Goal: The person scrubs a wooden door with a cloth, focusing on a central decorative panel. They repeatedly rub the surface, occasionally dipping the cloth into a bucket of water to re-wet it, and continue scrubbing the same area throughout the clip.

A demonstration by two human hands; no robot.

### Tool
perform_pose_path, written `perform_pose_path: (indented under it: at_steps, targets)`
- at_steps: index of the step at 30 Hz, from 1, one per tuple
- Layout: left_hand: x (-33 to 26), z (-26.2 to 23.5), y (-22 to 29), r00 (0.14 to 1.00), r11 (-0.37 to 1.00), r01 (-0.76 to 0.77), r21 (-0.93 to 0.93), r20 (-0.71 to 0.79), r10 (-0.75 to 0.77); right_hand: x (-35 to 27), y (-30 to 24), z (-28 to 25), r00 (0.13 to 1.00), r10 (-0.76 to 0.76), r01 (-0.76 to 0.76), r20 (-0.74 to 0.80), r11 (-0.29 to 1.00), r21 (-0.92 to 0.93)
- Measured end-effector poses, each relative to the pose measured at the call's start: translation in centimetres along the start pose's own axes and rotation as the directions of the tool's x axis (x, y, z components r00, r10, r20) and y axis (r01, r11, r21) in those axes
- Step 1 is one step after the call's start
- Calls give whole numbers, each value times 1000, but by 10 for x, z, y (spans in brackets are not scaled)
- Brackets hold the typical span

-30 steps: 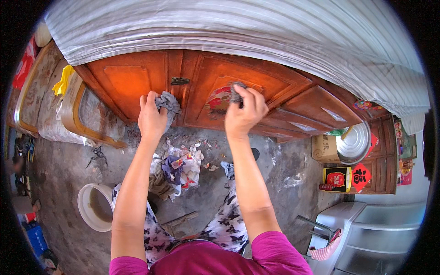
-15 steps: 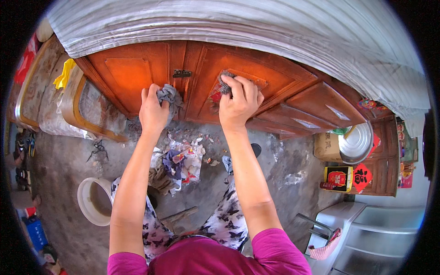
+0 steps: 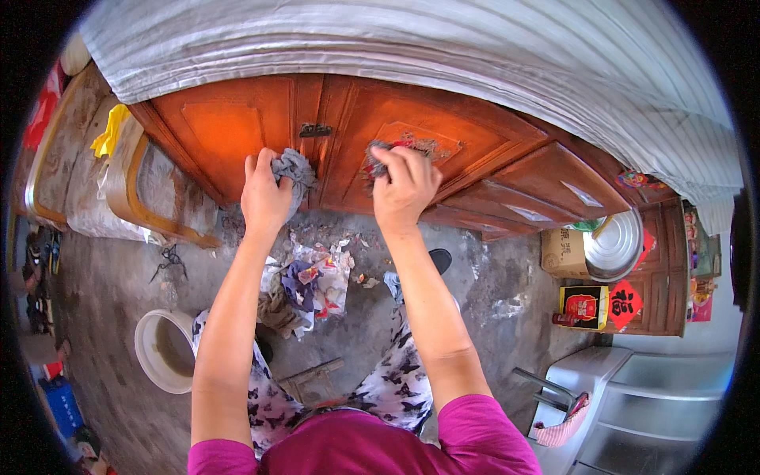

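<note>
Red and grey scraps [image 3: 434, 146] cling to the orange door [image 3: 479, 136], where the right hand [image 3: 405, 190] holds a dark wad [image 3: 378, 152], fingers bunched round it. The left hand [image 3: 265, 194] clutches a grey cloth [image 3: 296, 174], fingers curled in. Scrubbing seems in hand; the next move calls for firm strokes.

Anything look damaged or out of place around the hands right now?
Yes. Ragged red and brown remnants mar the cabinet door by the right hand, unlike the smoother left door. Torn paper-like scraps and crumpled cloths litter the floor below.
</note>
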State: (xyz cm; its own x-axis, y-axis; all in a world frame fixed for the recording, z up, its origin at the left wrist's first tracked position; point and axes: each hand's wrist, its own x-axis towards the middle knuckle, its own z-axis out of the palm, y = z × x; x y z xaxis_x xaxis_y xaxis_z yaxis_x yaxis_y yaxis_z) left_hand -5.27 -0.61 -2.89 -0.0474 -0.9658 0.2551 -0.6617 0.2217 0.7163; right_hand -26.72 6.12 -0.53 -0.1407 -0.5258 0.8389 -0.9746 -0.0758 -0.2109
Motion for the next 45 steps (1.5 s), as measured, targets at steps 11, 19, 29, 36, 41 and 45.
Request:
perform_pose_path:
  at_steps: [11, 19, 29, 36, 41, 45]
  targets:
    - [-2, -2, 2, 1000, 1000, 26, -5, 18, -26, 3, 54, -26, 957, 131, -123, -258, 991, 49]
    - [-3, 0, -6, 1000, 1000, 1, 20, -23, -1, 17, 44, -40, 930, 248, -226, -272, 968, 111]
    - [-7, 3, -9, 999, 1000, -14, 9, -46, 14, 12, 47, -42, 945, 219, -199, -244, 974, 104]
    - [0, 5, -13, 999, 999, -45, 7, -21, 45, -21, 56, -33, 972, 235, -233, -28, 971, 45]
    - [-2, 8, -11, 999, 1000, -28, 11, -36, 28, -7, 61, -33, 967, 194, -186, -163, 980, 64]
    - [-2, 4, -10, 1000, 1000, -29, -6, 6, 29, -27, 61, -36, 986, 164, -163, 22, 986, -39]
